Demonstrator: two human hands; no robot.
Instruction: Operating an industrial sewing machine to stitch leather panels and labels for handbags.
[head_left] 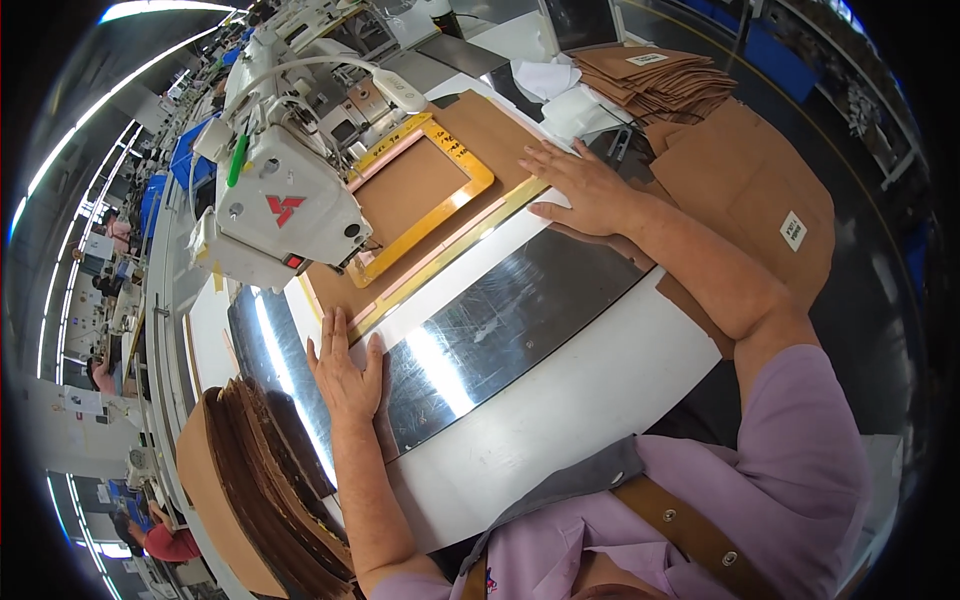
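A flat brown panel (513, 133), leather-like, lies beneath the head of a white sewing machine (270, 205). On top of it rests a yellow rectangular frame (425, 232) with an open middle. Along the panel's near side runs a yellow-edged strip (455, 258) over a white sheet (480, 262). My left hand (347, 378) lies flat, fingers spread, at the strip's left end. At the right end my right hand (585, 190) rests with outstretched fingers on the panel's edge. Neither hand grasps anything. The machine head hides part of the frame's left side.
A shiny metal plate (520, 320) covers the table in front of me, with a white tabletop (560, 410) nearer. Brown pieces stand stacked (250, 480) at the left. More brown panels (740, 180) are piled at the right, beside crumpled white material (580, 110).
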